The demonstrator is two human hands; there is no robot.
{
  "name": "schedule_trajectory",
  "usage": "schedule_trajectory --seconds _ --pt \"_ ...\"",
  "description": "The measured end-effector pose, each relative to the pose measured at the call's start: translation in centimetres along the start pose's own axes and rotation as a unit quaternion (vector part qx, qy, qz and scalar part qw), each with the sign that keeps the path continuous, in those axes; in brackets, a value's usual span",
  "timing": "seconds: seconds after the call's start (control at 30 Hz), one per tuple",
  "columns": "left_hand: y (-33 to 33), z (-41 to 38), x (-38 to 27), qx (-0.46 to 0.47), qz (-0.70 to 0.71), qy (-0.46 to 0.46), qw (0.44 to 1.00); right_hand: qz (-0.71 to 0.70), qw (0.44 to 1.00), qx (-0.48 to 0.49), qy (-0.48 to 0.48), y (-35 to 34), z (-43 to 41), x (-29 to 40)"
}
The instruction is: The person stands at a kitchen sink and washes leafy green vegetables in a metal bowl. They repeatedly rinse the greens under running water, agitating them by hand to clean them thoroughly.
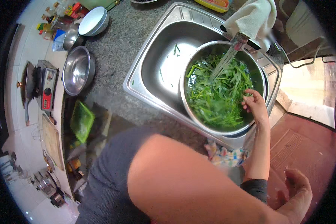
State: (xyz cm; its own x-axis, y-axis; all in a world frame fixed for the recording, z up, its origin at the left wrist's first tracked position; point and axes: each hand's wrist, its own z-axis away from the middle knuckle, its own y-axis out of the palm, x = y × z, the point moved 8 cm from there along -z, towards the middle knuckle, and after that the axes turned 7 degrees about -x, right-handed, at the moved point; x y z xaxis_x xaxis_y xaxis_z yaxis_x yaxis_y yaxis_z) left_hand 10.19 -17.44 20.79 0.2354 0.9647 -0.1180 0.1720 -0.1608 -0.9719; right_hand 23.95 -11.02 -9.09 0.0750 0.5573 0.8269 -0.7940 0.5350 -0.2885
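Observation:
A large steel basin [187,102] of water and cut leafy greens [218,92] stands at the right side of the steel sink [162,64]. Water runs from the faucet [238,42] onto the greens. At the basin's right inner side, my right hand [254,105] has its fingertips curled around a small bit of green. My left arm crosses the lower part of the view. Beyond it, my left hand [296,190] hangs over the red floor, away from the basin, with bent fingers apart and nothing seen in them.
A light cloth [249,19] drapes over the faucet. Green scraps [176,49] lie in the sink. Left on the counter are a steel bowl [77,71], white bowls [93,21] and several bottles. Further left are a portable stove [47,86] and a cutting board [52,140].

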Motion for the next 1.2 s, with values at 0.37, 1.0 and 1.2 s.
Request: schedule_trajectory --seconds 0.37,1.0,1.2 --pt "-0.4 1.8 4.5 -0.069 -0.065 -0.161 0.982 0.389 0.816 -0.299 -0.306 -1.5 -1.5 10.1" --pt "16.0 11.3 18.6 -0.066 0.280 -0.351 0.891 0.137 0.974 -0.101 -0.148 -8.9 7.1 12.2" --pt "17.2 11.8 18.6 -0.065 0.321 -0.384 0.863 0.094 0.992 -0.038 -0.079 -5.1 8.4 9.9"
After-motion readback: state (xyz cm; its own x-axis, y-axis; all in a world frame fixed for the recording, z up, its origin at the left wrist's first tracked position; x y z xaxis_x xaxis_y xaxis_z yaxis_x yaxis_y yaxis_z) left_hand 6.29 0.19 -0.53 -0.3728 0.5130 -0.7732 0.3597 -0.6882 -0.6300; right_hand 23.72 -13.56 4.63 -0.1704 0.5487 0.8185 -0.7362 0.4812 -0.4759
